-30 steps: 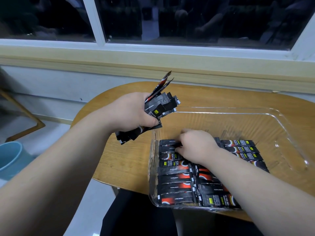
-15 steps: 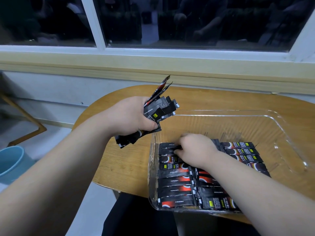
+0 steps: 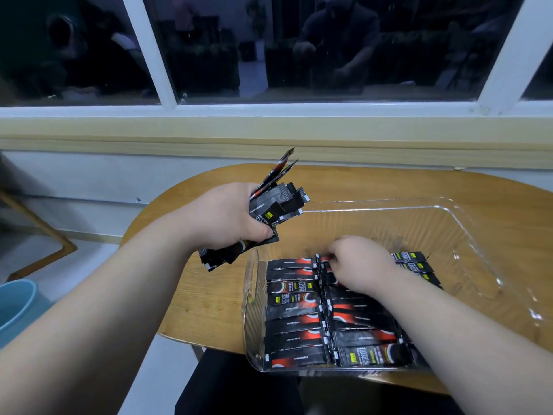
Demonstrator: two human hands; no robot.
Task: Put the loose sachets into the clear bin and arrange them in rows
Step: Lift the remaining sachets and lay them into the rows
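Observation:
My left hand [image 3: 227,217] grips a fanned bundle of black sachets [image 3: 276,202] above the table, just left of the clear bin [image 3: 466,232]. Inside the bin, black and red sachets [image 3: 294,322] lie flat in rows across its near half. My right hand [image 3: 362,262] is down in the bin at the far end of the middle row, fingers curled onto a sachet there; the fingertips hide the contact. More sachets [image 3: 414,260] show to the right of that hand.
The bin sits on a rounded wooden table [image 3: 209,295] under a window sill. Its far half holds no sachets. A light blue bucket [image 3: 15,307] stands on the floor at the left, beside a wooden frame.
My right hand has shifted slightly right, from the left row's far end to the middle row. A red-marked sachet now lies uncovered at the left row's far end. The left hand stayed in place.

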